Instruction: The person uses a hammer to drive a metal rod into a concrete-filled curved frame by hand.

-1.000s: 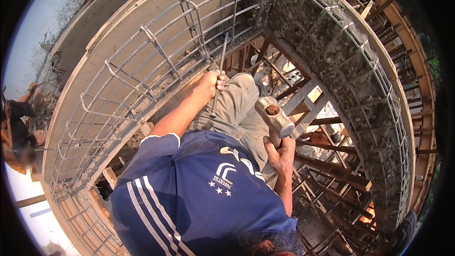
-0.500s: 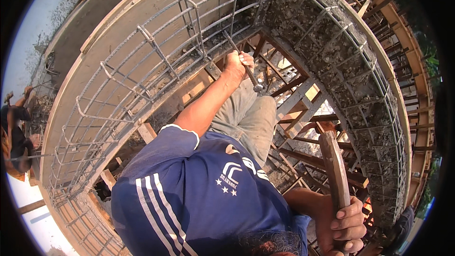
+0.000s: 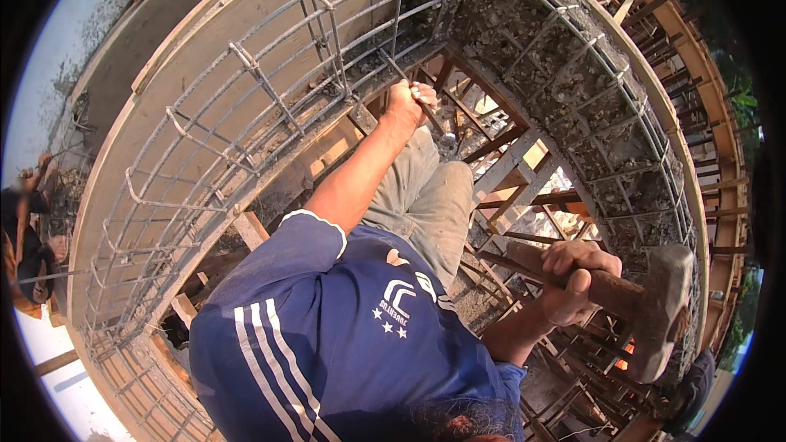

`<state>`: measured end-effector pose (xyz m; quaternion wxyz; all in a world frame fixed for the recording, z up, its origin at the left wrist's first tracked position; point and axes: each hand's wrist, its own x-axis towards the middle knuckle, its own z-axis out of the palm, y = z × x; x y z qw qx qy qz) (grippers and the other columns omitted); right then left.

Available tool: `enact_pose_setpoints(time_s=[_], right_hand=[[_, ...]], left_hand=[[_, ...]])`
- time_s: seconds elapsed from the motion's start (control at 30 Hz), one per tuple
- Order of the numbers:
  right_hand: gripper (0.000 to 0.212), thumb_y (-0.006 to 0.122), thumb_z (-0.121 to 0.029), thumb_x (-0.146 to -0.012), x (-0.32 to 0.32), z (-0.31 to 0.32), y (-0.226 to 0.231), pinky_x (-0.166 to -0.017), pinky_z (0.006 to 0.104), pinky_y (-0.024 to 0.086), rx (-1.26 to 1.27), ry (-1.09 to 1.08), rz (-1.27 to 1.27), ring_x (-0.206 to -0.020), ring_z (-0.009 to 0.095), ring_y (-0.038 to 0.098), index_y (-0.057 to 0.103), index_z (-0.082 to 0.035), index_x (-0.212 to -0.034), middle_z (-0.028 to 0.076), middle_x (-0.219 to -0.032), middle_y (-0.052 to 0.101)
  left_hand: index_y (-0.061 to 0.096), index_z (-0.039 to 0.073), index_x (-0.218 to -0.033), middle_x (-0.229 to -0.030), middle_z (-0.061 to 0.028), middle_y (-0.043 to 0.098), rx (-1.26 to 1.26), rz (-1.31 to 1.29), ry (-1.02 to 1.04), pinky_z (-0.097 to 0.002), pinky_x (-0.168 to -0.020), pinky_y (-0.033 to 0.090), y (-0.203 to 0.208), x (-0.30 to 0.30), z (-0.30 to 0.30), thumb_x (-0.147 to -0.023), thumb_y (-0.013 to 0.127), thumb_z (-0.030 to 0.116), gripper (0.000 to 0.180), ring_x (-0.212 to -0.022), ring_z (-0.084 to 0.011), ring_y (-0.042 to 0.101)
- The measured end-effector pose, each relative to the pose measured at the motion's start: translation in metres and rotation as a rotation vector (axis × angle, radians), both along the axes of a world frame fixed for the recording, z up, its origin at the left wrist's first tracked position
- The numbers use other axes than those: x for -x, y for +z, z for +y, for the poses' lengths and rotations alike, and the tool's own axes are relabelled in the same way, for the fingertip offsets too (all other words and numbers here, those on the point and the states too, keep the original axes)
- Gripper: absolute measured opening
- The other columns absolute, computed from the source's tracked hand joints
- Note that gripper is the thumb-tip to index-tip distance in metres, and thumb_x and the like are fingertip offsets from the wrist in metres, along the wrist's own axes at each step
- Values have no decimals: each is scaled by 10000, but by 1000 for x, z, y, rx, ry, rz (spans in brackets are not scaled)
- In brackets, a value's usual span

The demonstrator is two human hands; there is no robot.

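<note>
A metal chisel (image 3: 396, 67) is in my left hand (image 3: 409, 105), whose fingers wrap round its shaft. Its far tip lies by the lower bars of the rebar cage (image 3: 274, 90), close to the concrete edge. At the lower right, my right hand (image 3: 577, 277) grips a heavy hammer (image 3: 661, 315) by its wooden handle. The big, worn metal head faces to the right, apart from the chisel. My legs (image 3: 430, 209) are bent below my left hand.
Rough concrete (image 3: 565, 106) with protruding rebar lines the right side. A curved plywood form (image 3: 196, 57) stands behind the cage. Wooden props and beams (image 3: 512, 184) fill the opening below. Another person (image 3: 33, 229) is at the far left edge.
My right hand has risen, and the hammer has swung round from upright to nearly level, bringing its head into view. My left hand stays on the chisel almost in place.
</note>
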<state>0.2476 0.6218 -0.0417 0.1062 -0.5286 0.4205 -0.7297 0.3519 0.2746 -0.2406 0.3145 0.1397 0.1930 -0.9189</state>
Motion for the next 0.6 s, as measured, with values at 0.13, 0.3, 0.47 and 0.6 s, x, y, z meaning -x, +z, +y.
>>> enact_pose_setpoints(time_s=[0.13, 0.3, 0.47, 0.6], right_hand=[[301, 479, -403, -989, -13, 7, 66, -569, 362, 504, 646, 49, -19, -548, 181, 498, 486, -106, -939, 20, -637, 404], [222, 675, -189, -884, -54, -60, -119, -547, 401, 462, -923, -95, 165, -539, 311, 590, 569, -24, -780, 165, -621, 566], [209, 699, -181, -819, -59, -43, -152, -534, 395, 464, -980, -28, 223, -519, 364, 577, 581, -11, -845, 210, -624, 566], [277, 693, -234, -820, -45, -23, -188, -622, 434, 481, -1126, 46, 211, -621, 400, 603, 644, -11, -977, 238, -665, 582]], left_hand=[[408, 147, -644, -497, 27, 354, -24, 33, -10, -301, -435, 332, -6, -17, -8, -1030, 225, 582, 609, -417, -128, 366], [424, 105, -700, -546, 15, 379, 1, 48, -53, -279, -449, 348, 3, 0, 0, -1033, 299, 567, 584, -456, -114, 373], [490, 30, -883, -711, -38, 481, 111, -110, -31, -290, -558, 431, -17, -31, -1, -1049, 380, 476, 489, -610, -143, 483], [505, 68, -924, -731, -20, 462, 131, -193, -135, -282, -586, 454, 42, -20, 74, -1058, 364, 469, 446, -580, -132, 458]])
